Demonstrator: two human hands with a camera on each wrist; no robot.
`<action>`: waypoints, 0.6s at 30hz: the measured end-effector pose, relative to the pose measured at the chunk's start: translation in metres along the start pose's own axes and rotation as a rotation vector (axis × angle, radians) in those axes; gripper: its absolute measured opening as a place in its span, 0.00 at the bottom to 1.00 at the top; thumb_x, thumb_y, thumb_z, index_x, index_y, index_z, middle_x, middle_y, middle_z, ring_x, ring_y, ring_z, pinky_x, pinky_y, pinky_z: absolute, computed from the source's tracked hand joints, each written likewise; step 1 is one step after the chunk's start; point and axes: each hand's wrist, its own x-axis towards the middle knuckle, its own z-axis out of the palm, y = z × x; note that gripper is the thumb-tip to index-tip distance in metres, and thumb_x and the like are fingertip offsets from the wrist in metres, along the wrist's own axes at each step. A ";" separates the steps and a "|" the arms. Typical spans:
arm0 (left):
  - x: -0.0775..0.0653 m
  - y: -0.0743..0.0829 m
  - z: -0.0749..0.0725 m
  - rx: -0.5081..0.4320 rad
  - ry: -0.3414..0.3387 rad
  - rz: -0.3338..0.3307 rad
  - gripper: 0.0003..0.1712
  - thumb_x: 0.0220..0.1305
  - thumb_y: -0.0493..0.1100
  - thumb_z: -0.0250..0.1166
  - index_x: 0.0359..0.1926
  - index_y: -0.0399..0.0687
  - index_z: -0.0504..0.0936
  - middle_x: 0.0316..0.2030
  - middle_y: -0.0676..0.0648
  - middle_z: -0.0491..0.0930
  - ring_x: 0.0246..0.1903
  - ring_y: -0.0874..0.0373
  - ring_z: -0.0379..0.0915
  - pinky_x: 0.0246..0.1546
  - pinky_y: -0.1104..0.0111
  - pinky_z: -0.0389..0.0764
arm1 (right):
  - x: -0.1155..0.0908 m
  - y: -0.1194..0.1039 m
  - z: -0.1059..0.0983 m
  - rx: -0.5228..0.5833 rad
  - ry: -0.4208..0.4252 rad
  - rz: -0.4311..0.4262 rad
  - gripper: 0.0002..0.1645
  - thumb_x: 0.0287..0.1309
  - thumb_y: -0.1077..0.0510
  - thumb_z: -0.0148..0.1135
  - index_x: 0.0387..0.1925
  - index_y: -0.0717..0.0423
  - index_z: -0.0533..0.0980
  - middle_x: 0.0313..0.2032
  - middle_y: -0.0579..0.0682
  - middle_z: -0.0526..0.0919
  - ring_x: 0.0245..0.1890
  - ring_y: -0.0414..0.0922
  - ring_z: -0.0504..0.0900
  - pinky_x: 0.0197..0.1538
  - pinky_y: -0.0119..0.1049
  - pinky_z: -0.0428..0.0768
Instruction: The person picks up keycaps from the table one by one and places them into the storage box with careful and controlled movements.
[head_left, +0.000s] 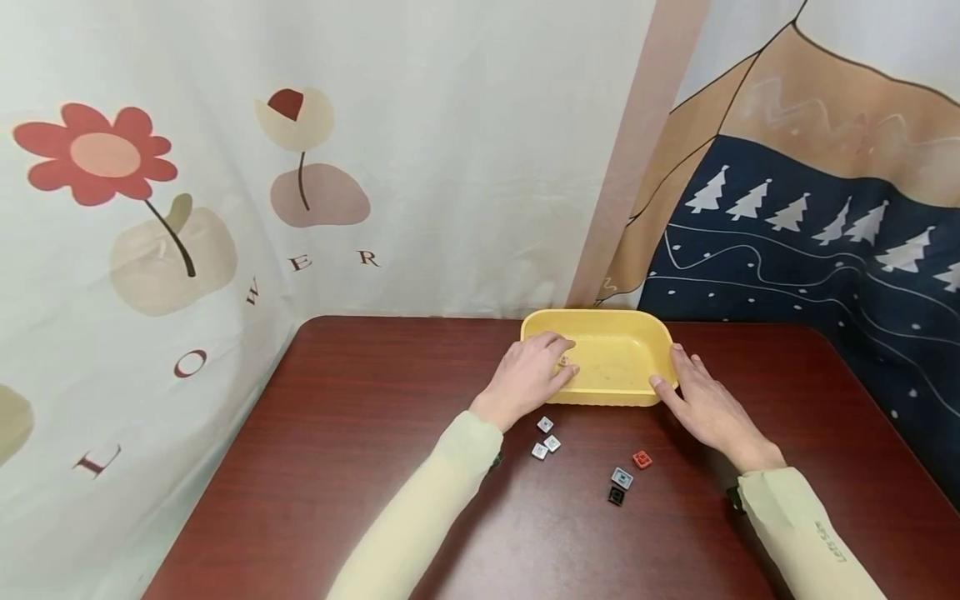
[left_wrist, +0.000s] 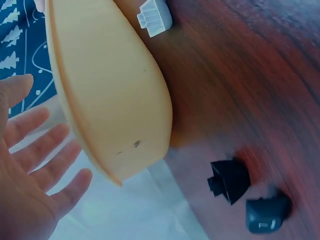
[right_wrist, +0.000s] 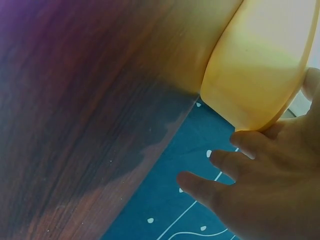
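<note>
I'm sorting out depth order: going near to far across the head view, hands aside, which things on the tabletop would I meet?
Black cap, grey-blue cap, red cap, farthest white cap, yellow tray.

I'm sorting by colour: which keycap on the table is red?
In the head view, the rightmost keycap, just beyond the grey one. It alone is red; the others look white, grey or black.

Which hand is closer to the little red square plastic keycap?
Right. The right hand is beyond the red keycap, to its right; the left hand is farther away, beyond it to the left.
</note>
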 end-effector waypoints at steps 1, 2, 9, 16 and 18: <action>-0.002 0.000 -0.001 0.003 0.003 0.002 0.26 0.73 0.55 0.65 0.66 0.50 0.80 0.62 0.49 0.80 0.61 0.54 0.78 0.56 0.55 0.79 | 0.000 0.000 0.000 -0.001 0.002 0.001 0.56 0.77 0.29 0.37 0.81 0.66 0.37 0.80 0.68 0.40 0.78 0.71 0.41 0.72 0.72 0.50; -0.003 0.000 -0.002 0.009 0.006 0.003 0.27 0.73 0.55 0.65 0.68 0.50 0.79 0.64 0.48 0.79 0.62 0.53 0.76 0.57 0.54 0.78 | 0.000 0.001 0.000 -0.002 0.002 0.002 0.56 0.77 0.29 0.37 0.81 0.66 0.36 0.80 0.68 0.40 0.78 0.71 0.41 0.72 0.72 0.50; -0.023 -0.004 -0.010 0.059 0.043 -0.005 0.36 0.72 0.58 0.65 0.74 0.49 0.70 0.72 0.43 0.70 0.68 0.46 0.70 0.66 0.48 0.70 | 0.000 0.000 0.002 -0.003 0.001 0.005 0.56 0.77 0.28 0.37 0.81 0.66 0.36 0.80 0.68 0.40 0.78 0.71 0.41 0.71 0.72 0.50; -0.049 -0.019 -0.015 0.001 0.045 -0.068 0.36 0.72 0.57 0.65 0.74 0.47 0.70 0.73 0.42 0.68 0.72 0.43 0.64 0.71 0.41 0.61 | 0.001 0.001 0.001 -0.002 0.004 -0.002 0.56 0.77 0.29 0.37 0.81 0.66 0.35 0.80 0.69 0.40 0.78 0.71 0.41 0.71 0.72 0.50; -0.054 -0.025 -0.015 -0.002 0.060 -0.078 0.36 0.72 0.57 0.66 0.74 0.47 0.70 0.73 0.42 0.68 0.72 0.43 0.64 0.70 0.40 0.61 | 0.001 0.001 0.001 0.003 0.005 -0.002 0.56 0.77 0.29 0.37 0.81 0.65 0.35 0.80 0.69 0.40 0.78 0.71 0.41 0.71 0.73 0.50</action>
